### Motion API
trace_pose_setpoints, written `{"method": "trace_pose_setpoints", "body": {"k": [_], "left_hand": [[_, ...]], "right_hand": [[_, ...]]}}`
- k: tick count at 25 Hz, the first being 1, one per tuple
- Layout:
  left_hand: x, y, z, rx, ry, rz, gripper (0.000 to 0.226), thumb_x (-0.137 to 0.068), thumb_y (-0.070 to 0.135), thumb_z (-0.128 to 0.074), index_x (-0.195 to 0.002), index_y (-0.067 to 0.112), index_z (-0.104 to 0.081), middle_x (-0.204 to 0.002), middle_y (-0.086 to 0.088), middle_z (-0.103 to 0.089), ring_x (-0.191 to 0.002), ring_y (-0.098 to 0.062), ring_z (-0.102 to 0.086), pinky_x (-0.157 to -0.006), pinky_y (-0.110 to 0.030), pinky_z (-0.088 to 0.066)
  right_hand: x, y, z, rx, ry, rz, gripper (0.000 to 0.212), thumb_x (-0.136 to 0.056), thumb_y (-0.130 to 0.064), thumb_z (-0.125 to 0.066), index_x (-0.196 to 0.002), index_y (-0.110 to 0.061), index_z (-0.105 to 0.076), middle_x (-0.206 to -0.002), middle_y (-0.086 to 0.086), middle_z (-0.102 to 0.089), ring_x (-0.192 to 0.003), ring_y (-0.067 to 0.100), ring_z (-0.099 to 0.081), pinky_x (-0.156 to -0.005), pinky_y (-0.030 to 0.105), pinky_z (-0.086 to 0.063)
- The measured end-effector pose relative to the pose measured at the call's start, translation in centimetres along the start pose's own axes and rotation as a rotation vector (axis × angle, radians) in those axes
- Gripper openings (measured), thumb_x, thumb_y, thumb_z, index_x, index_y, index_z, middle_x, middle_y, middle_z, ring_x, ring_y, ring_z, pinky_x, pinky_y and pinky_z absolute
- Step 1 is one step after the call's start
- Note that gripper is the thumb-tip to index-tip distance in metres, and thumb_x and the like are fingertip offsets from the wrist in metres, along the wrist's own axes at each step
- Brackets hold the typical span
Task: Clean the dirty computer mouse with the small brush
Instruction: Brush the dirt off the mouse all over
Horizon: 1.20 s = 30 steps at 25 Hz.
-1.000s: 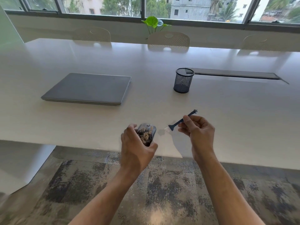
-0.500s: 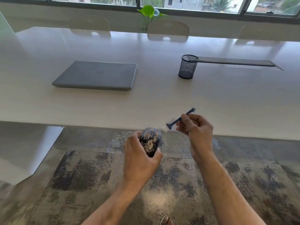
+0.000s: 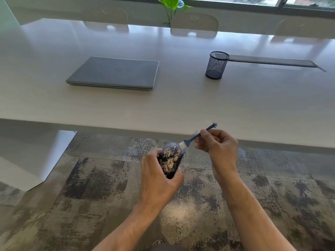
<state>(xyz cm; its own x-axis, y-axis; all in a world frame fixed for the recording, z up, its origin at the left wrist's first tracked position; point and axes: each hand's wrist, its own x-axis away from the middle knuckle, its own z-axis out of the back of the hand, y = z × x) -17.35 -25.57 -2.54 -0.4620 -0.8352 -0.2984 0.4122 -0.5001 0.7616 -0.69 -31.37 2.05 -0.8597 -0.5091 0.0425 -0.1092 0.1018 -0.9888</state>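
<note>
A black computer mouse [image 3: 171,158] speckled with pale dirt is held in the air below the table's front edge, over the carpet. My left hand [image 3: 159,180] grips it from the left and from beneath, with the thumb on its near right side. A small dark blue brush [image 3: 197,135] with white bristles is pinched by its thin handle in my right hand [image 3: 219,148]. The bristle tip touches the top right end of the mouse, by the scroll wheel.
The long white table [image 3: 181,105] carries a shut grey laptop [image 3: 116,72] at left and a black mesh pen cup [image 3: 216,65] at right, beside a dark cable slot [image 3: 272,61]. Chairs [image 3: 194,23] and a green plant [image 3: 173,4] stand behind. Patterned carpet [image 3: 90,187] lies below.
Both hands have drawn back from above the table to below its front edge. The brush tip, apart from the mouse before, now touches its top end.
</note>
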Motion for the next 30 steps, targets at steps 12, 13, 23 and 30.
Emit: {"method": "trace_pose_setpoints", "body": {"k": [12,13,23,30], "left_hand": [[1.3,1.0,-1.3,-0.008,-0.023,0.047,0.072,-0.074,0.035,-0.082,-0.125,0.030,-0.032,-0.108,0.006,-0.038,-0.104,0.014,-0.038,-0.063,-0.003,-0.041],[1.2,1.0,-1.4,-0.007,-0.025,0.045,0.072,-0.074,0.035,-0.082,-0.125,0.030,-0.032,-0.108,0.006,-0.038,-0.102,0.011,-0.040,-0.062,-0.005,-0.039],[0.3,0.3,-1.5,0.039,-0.025,0.061,0.070,-0.075,0.039,-0.080,-0.124,0.035,-0.030,-0.111,0.007,-0.038,-0.099,0.001,-0.046,-0.064,-0.007,-0.042],[-0.2,-0.2,-1.5,0.021,-0.011,0.056,0.070,-0.074,0.043,-0.078,-0.124,0.034,-0.031,-0.110,0.008,-0.037,-0.101,0.007,-0.044,-0.062,-0.004,-0.041]], "right_hand": [[-0.9,-0.2,2.6,-0.073,-0.012,-0.101,0.007,-0.092,-0.009,-0.075,-0.092,-0.004,-0.071,-0.077,0.011,-0.079,-0.071,0.023,-0.077,-0.063,0.028,-0.062],[-0.8,-0.1,2.5,-0.070,-0.031,-0.112,0.008,-0.092,-0.009,-0.075,-0.093,-0.003,-0.071,-0.078,0.011,-0.078,-0.071,0.023,-0.077,-0.063,0.028,-0.062],[-0.5,0.2,2.1,-0.085,-0.067,-0.138,0.008,-0.092,-0.008,-0.075,-0.093,-0.002,-0.071,-0.081,0.013,-0.079,-0.072,0.022,-0.077,-0.064,0.027,-0.062],[-0.5,0.0,2.4,-0.096,-0.015,-0.131,0.007,-0.091,-0.008,-0.076,-0.091,-0.003,-0.071,-0.084,0.017,-0.078,-0.073,0.023,-0.077,-0.065,0.028,-0.062]]}}
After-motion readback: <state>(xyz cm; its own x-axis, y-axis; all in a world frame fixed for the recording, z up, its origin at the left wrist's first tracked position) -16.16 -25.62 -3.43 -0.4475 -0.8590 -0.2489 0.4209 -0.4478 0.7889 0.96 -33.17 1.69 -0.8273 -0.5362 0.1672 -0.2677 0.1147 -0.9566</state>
